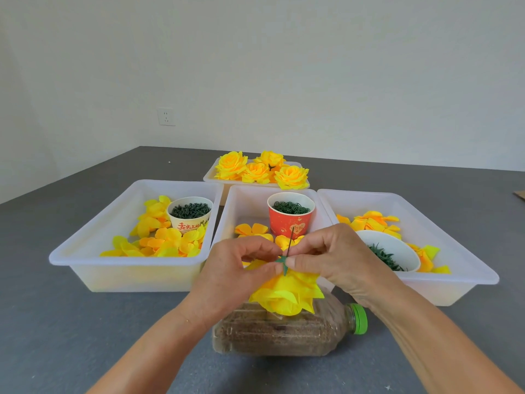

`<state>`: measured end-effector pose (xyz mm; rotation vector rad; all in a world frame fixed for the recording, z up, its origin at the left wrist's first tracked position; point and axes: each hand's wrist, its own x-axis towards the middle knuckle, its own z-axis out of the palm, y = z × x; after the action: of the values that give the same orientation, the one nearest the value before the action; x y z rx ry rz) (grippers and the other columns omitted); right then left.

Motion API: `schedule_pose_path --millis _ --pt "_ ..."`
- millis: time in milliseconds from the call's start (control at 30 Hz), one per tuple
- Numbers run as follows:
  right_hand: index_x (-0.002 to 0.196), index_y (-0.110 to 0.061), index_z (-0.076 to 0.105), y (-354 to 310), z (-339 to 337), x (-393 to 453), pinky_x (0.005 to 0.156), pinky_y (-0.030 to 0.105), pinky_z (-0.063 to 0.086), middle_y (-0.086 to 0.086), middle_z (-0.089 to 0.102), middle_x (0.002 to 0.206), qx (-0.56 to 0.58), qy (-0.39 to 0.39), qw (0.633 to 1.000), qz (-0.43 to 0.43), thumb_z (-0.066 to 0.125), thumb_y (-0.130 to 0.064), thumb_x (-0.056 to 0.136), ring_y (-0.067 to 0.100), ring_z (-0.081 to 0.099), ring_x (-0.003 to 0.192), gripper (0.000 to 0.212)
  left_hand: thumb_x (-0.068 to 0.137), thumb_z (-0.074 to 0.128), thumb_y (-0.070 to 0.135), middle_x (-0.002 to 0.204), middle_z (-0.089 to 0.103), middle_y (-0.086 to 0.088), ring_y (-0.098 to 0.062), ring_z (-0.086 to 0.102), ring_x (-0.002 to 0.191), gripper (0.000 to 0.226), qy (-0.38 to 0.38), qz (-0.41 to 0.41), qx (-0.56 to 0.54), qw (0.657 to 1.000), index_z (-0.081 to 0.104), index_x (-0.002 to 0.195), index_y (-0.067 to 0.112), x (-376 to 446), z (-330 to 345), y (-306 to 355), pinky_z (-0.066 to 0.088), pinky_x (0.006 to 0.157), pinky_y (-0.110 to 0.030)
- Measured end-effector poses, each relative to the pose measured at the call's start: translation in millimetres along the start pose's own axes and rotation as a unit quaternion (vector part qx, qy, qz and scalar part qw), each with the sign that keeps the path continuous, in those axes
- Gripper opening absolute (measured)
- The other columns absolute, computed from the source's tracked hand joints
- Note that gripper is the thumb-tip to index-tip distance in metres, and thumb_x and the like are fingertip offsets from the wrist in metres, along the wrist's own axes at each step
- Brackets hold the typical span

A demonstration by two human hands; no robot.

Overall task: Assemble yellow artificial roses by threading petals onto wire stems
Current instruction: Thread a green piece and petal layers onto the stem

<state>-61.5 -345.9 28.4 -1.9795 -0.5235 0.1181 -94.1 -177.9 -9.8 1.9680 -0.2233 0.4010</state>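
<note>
On the grey desk (pixel 71 322), four white plastic trays stood before you. Your left tray (pixel 93 240) held loose yellow petals (pixel 159 237) and a white paper cup (pixel 189 213) of dark green parts. Your right tray (pixel 443 245) held more petals and a white bowl (pixel 395 248) of green pieces. Your centre tray (pixel 250 203) held a red paper cup (pixel 290 213) filled with green rings. Your far tray (pixel 211 173) carried the finished yellow roses (pixel 261 170).

Nearest you, a clear plastic bottle (pixel 278 334) with a green cap (pixel 360 318) lay on its side, filled with brown material. Above it you held the partly built rose (pixel 285 297), bloom downward, just in front of the centre tray.

Your left hand (pixel 230 274) had its fingers (pixel 261 248) curled, pinching at the rose base. Your right hand (pixel 332 257) pinched the green calyx (pixel 281 261) between thumb and forefinger. The thin wire stem (pixel 290 241) passed through the calyx and pointed up and away from you.
</note>
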Motion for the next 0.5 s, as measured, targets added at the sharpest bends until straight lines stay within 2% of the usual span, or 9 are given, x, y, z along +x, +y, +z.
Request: schedule_pose_path --millis 100,200,267,333,433,500 --pt "0.073 -0.013 0.075 1.1 0.2 1.0 0.068 0.022 0.049 -0.012 0.066 0.059 -0.026 0.005 1.000 -0.015 0.076 -0.012 0.075 -0.001 0.057 0.063 0.002 0.073 0.077 0.013 0.080 0.071 0.013 0.003 0.062 0.080 0.018 0.035 0.025 0.034 0.998 0.073 0.080 0.029 -1.4 2.7 0.6 0.047 0.078 -0.016" --pt "0.074 -0.013 0.075 3.6 0.2 1.4 0.068 0.023 0.049 -0.012 0.065 0.059 -0.032 0.009 0.999 -0.024 0.077 -0.014 0.075 -0.002 0.057 0.061 0.002 0.073 0.077 0.008 0.080 0.070 0.008 -0.011 0.063 0.081 0.011 0.065 0.126 0.137 0.980 0.077 0.080 0.016 -1.8 3.5 1.1 0.052 0.074 -0.030" --pt "0.072 -0.015 0.075 3.9 -1.0 1.9 0.070 0.025 0.051 -0.010 0.068 0.062 -0.037 0.002 0.999 -0.029 0.077 -0.012 0.074 -0.001 0.059 0.063 0.005 0.075 0.071 0.010 0.077 0.070 0.003 -0.021 0.063 0.075 0.006 0.074 0.226 0.232 0.943 0.076 0.077 0.012 -0.8 2.1 4.1 0.052 0.064 -0.033" --pt "0.070 -0.019 0.074 3.5 -1.4 3.5 0.068 0.023 0.052 -0.007 0.070 0.065 -0.054 -0.003 0.998 -0.043 0.077 -0.011 0.075 -0.001 0.061 0.063 0.009 0.081 0.063 0.013 0.071 0.067 0.000 -0.022 0.059 0.066 0.016 0.062 0.305 0.329 0.891 0.073 0.068 0.010 0.4 -0.4 7.3 0.049 0.059 -0.030" --pt "0.061 -0.026 0.071 3.7 -0.7 6.3 0.060 0.015 0.046 -0.012 0.068 0.060 -0.091 -0.007 0.994 -0.061 0.077 -0.014 0.075 -0.005 0.057 0.058 0.020 0.075 0.067 0.006 0.065 0.061 0.001 -0.021 0.055 0.062 0.014 0.034 0.361 0.433 0.825 0.067 0.062 0.012 2.3 -4.2 13.9 0.047 0.056 -0.030" --pt "0.061 -0.028 0.071 5.0 0.5 6.6 0.059 0.014 0.045 -0.014 0.067 0.059 -0.099 -0.007 0.993 -0.063 0.077 -0.013 0.075 -0.006 0.056 0.057 0.021 0.071 0.065 0.003 0.062 0.058 0.001 -0.021 0.055 0.062 0.015 0.020 0.376 0.458 0.805 0.064 0.060 0.013 3.3 -5.5 17.4 0.047 0.054 -0.031"
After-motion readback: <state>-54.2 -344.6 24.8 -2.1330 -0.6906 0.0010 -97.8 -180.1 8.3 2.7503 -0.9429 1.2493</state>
